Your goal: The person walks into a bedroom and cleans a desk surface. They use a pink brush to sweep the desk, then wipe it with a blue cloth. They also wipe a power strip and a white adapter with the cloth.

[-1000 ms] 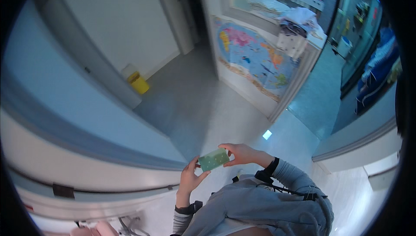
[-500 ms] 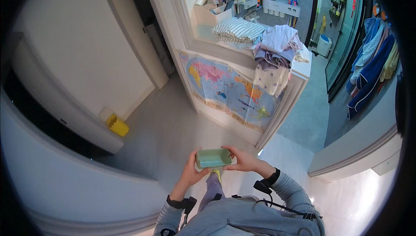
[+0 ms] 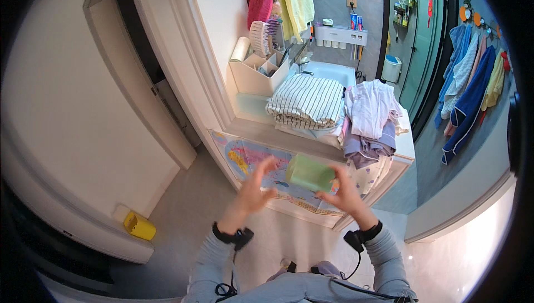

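Observation:
A green rectangular box (image 3: 309,173) is raised in front of me, slightly blurred and tilted. My right hand (image 3: 345,192) grips its right end, with the fingers behind and the thumb below. Just left of the box, my left hand (image 3: 255,190) is apart from it, fingers spread and holding nothing. Beyond the box, a folded striped cloth (image 3: 307,100) lies on the ledge. Beside it is a pile of lilac and white clothes (image 3: 371,111), part of it hanging over the front edge.
A white organizer (image 3: 258,75) with brushes stands on the ledge's left end, near a sink (image 3: 334,71). A world map (image 3: 267,164) covers the ledge's front. A yellow bin (image 3: 139,226) is on the floor at left. Towels (image 3: 473,92) hang at right.
The green box has gone up and forward, and has tipped so its inside no longer shows. My left hand has let go of it. The ledge now appears closer.

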A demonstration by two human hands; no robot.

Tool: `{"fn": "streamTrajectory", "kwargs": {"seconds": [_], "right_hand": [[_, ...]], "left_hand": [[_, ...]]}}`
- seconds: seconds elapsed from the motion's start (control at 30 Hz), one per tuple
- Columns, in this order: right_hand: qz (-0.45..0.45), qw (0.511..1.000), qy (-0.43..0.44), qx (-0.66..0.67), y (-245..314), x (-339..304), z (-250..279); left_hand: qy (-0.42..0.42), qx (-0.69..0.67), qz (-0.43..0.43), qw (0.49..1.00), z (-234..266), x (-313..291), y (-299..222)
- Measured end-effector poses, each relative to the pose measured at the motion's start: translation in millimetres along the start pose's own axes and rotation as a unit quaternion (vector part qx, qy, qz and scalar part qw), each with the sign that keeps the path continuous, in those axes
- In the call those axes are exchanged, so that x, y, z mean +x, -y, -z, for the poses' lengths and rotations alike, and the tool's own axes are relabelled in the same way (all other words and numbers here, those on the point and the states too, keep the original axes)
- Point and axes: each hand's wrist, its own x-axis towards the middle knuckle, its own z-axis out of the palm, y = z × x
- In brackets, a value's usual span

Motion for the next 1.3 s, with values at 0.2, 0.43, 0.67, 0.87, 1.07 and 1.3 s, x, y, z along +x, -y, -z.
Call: {"fn": "streamTrajectory", "kwargs": {"seconds": [0.2, 0.43, 0.67, 0.87, 1.07, 1.3], "right_hand": [[0.049, 0.984, -0.164, -0.041, -29.6, 135.0, 10.7], [-0.133, 0.978, -0.155, -0.043, -58.8, 198.2, -19.6], [-0.171, 0.976, -0.127, 0.044, -74.9, 195.8, -9.4], [-0.163, 0.975, -0.134, 0.063, -74.6, 194.4, -11.1], [-0.146, 0.976, -0.149, 0.067, -74.6, 193.8, -11.3], [-0.149, 0.973, -0.151, 0.088, -74.1, 192.7, -11.5]], "left_hand": [[-0.174, 0.391, -0.057, 0.902, 97.1, 198.8, 27.1], [-0.143, 0.634, 0.058, 0.758, 120.5, 336.6, 48.9], [-0.165, 0.68, 0.106, 0.706, 116.3, 381.2, 92.4], [-0.124, 0.688, 0.119, 0.705, 134.5, 388.2, 88.0], [-0.233, 0.764, 0.058, 0.598, 133.0, 399.9, 73.9], [-0.272, 0.744, -0.065, 0.607, 149.7, 372.1, -27.9]]}}
